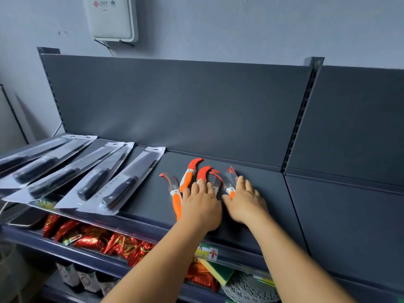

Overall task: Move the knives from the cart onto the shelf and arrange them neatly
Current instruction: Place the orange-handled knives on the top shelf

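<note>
Both my hands lie flat, fingers straight, on the shelf (251, 215), left hand (202, 204) and right hand (246, 201) pressing small orange-handled knives (188, 177) whose long axes point toward twelve o'clock, while five packaged black knives (129, 184) lie in a row at nine o'clock.

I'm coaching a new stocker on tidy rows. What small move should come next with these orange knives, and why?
Probably slide the leftmost orange knife back in line. It lies nearer the shelf edge than its neighbour, while the left hand and right hand rest flat on the others.
</note>
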Demonstrator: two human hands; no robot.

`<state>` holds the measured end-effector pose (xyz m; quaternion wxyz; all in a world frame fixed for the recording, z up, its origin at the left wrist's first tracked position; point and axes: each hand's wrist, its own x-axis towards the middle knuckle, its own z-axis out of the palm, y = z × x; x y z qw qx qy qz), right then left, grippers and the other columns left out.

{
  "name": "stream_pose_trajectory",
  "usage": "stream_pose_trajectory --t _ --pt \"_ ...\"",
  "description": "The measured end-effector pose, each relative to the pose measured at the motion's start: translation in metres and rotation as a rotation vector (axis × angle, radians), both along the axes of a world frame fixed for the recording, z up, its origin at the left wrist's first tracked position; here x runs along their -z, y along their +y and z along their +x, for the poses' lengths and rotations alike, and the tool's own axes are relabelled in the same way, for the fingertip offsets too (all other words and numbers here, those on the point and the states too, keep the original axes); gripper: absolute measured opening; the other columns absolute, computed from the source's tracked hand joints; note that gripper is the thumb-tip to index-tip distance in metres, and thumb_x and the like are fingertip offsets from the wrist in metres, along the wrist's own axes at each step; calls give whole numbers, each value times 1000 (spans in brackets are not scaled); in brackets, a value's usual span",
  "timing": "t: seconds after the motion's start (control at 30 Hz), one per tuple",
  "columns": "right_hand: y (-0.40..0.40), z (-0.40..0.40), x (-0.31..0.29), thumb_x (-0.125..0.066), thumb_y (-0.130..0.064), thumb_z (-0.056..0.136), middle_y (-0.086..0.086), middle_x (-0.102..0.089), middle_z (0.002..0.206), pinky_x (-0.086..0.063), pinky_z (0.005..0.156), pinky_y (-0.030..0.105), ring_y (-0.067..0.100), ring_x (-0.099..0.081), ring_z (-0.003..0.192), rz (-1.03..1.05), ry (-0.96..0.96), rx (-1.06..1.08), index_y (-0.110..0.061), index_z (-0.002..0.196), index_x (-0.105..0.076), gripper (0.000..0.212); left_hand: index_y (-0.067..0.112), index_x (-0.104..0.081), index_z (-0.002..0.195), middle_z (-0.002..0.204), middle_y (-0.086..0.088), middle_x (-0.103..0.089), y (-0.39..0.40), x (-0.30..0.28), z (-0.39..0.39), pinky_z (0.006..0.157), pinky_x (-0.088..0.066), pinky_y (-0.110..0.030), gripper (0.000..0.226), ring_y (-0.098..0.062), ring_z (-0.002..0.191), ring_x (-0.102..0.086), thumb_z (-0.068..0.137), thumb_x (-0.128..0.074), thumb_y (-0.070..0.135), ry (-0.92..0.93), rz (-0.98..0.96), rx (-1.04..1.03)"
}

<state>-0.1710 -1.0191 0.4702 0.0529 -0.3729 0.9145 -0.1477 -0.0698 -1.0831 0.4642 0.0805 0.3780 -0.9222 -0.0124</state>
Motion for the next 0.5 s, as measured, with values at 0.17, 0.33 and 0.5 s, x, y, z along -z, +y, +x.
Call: stream_pose_trajectory --t 0.17,0.33,0.5 --pt "7 5 -9 -38 -56 93 2 -14 156 -29 108 42 30 -27 138 -59 2 15 -20 151 -5 76 13 -16 150 157 -6 -19 3 -11 8 116 -3 -40 58 -21 144 -13 100 -20 42 112 43 33" --pt "33 25 -21 -37 -52 95 0 -20 154 -29 107 40 26 -27 137 -230 54 24 -21 150 -13 68 17 -37 136 142 2 -42 23 -26 27 111 -16 -31 43 -16 134 -32 99 -30 37 351 -50 135" --pt "91 61 -24 -34 -52 93 0 -32 150 -30 106 37 23 -34 134 -434 93 40 -19 149 -23 66 14 -42 137 139 2 -47 61 -29 66 103 -16 -26 46 -16 130 -38 94 -44 28 561 -34 259"
